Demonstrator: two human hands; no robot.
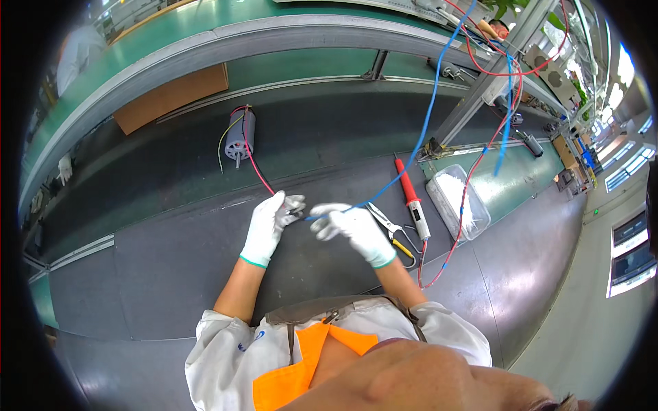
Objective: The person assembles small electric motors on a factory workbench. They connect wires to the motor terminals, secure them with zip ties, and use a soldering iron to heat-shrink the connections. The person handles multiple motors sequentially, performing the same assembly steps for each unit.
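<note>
A grey cylindrical motor lies on the dark bench mat, its shaft toward me. From its far end run a yellow-green lead and a red and black pair of leads, which reaches my left hand. That gloved hand is closed on the leads; their ends are hidden by its fingers. Just to the right, my gloved right hand is closed on a long blue wire coming down from above. The blue wire's end sits between both hands, and I cannot tell whether it touches the leads.
Right of my hands lie scissors, a yellow-handled tool and a red and grey pen-shaped tool with a red cord. A clear tub of white pieces stands beyond. A metal-edged shelf spans the back, with cardboard beneath.
</note>
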